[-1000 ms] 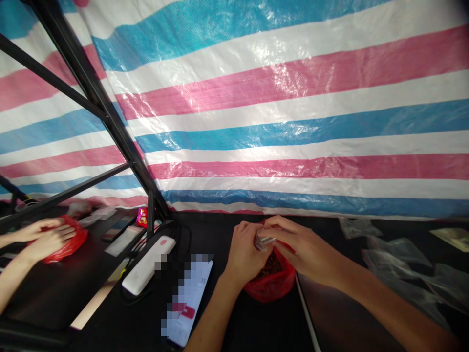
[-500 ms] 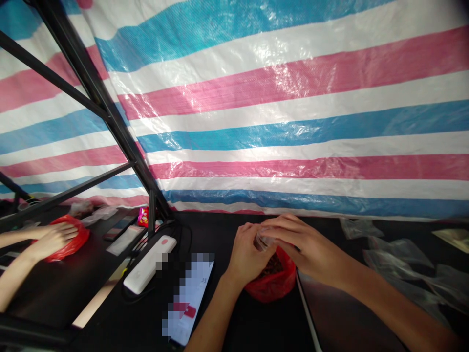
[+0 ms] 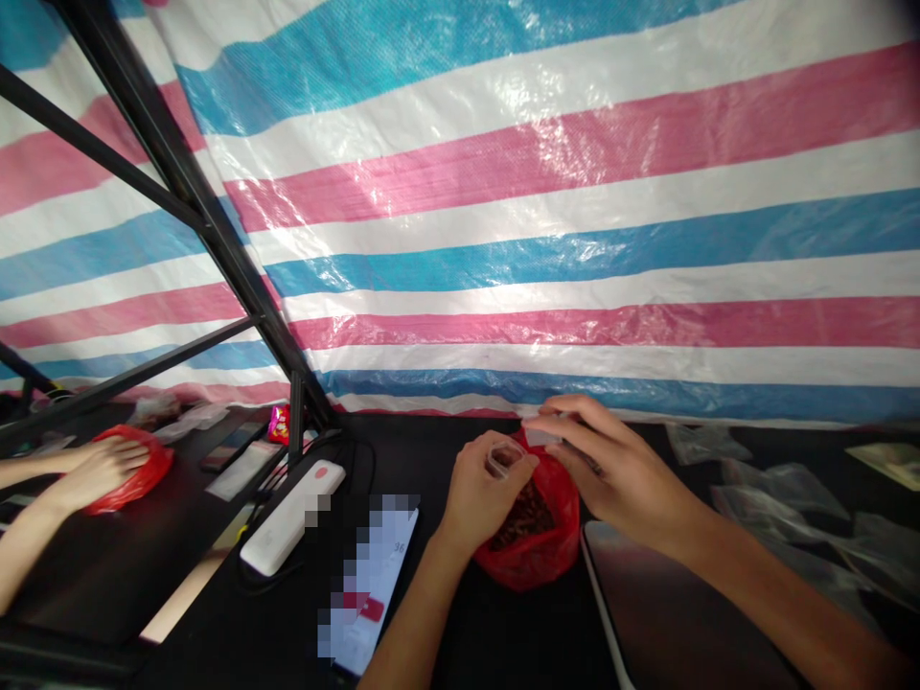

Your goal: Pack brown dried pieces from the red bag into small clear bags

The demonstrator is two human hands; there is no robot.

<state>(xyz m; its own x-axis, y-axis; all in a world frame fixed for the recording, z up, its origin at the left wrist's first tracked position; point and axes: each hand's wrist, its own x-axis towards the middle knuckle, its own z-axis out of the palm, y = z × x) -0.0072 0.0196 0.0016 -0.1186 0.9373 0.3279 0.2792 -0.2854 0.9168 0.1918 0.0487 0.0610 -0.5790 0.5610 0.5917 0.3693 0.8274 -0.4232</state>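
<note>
My left hand (image 3: 478,489) is closed around a small clear plastic container (image 3: 505,458), its open mouth facing up, over the left side of a red plastic bag (image 3: 532,570). The bag stands open and holds many small brown pieces (image 3: 528,513), too small to identify. My right hand (image 3: 600,460) pinches a small flat translucent piece (image 3: 544,437), which looks like the container's lid, above the bag's far right edge. The container and this piece are apart.
A phone (image 3: 380,585) with a lit screen and a white power bank (image 3: 294,517) lie to the left. A dark flat device (image 3: 668,594) lies at right, near clear plastic bags (image 3: 791,508). Beyond a black frame (image 3: 194,211), another person's hand (image 3: 107,470) rests on a red bag.
My right hand has moved off the container, up and to the right, with the flat translucent piece. The container's mouth is now uncovered in my left hand.
</note>
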